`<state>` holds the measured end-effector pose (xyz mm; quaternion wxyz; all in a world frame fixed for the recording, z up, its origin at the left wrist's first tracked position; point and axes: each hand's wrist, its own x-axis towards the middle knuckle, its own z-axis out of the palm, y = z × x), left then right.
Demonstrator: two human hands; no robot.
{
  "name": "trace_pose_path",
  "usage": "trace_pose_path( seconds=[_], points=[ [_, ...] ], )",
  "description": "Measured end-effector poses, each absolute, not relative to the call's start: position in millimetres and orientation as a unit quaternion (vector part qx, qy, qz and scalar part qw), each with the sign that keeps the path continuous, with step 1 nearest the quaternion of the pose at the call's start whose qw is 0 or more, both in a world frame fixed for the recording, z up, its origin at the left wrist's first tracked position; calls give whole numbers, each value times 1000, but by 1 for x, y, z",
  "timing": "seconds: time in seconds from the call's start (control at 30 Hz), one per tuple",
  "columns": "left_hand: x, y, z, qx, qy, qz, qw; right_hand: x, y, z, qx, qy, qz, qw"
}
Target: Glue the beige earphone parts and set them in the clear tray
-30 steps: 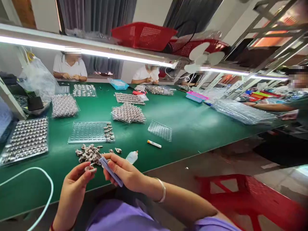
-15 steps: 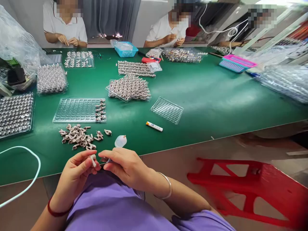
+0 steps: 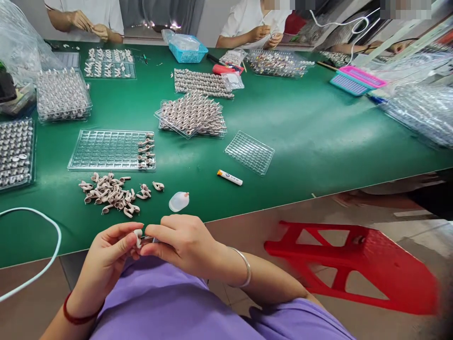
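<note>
My left hand [image 3: 109, 252] pinches a small whitish curved part [image 3: 137, 237] at the near edge of the green table [image 3: 304, 137]. My right hand [image 3: 180, 241] is closed just beside it, fingertips meeting the part; a thin tool is mostly hidden inside its fingers. A heap of similar beige parts [image 3: 111, 193] lies just beyond my hands. Behind the heap sits a clear grid tray [image 3: 106, 150] with a few parts in its right columns. A small clear bottle [image 3: 179, 201] lies on its side near my right hand.
Filled trays [image 3: 191, 113] stack mid-table, others at left [image 3: 62, 94]. A small empty grid tray [image 3: 249, 152] and a white marker [image 3: 230, 177] lie to the right. A white cable [image 3: 42, 222] loops at left. A red stool [image 3: 350, 264] stands right. Other people work across the table.
My view has tilted downward. Both hands drew back toward my lap at the table edge, and the purple-blue tool seen in my right hand a second ago is now mostly hidden.
</note>
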<state>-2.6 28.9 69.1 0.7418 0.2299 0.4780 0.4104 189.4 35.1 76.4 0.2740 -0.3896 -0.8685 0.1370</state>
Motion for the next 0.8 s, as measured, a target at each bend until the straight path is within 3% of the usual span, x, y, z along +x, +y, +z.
trace_pose_path(
  seconds=[0.8],
  points=[
    [-1, 26, 64, 179, 481, 414, 752, 168, 18, 42, -285, -744, 272, 540]
  ],
)
